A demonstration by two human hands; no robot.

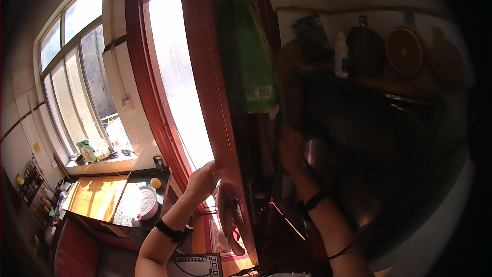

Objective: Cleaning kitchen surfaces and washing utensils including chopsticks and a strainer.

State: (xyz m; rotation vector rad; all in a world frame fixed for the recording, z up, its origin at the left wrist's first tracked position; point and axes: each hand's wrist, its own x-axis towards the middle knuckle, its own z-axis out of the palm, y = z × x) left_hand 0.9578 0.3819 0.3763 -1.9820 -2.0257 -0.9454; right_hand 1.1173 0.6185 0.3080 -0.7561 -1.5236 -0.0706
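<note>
A dark red wooden door (209, 61) stands partly ajar in front of me, edge towards the camera. My left hand (203, 181) is at its edge on the bright side; its fingertips are partly hidden and I cannot tell whether they grip it. On the dark side, my right hand (290, 152) reaches up beside the door, blurred by shadow; what it touches cannot be made out. A green plastic bag (253, 57) with a printed code hangs above and left of the right hand.
At left, a wooden board (96, 197), a white bowl of pale, floury content (147, 202) and a round yellow fruit (155, 183) lie on the counter. A white bottle (340, 55) and hanging pans (404, 50) are at right. A patterned mat (215, 238) lies beyond the door.
</note>
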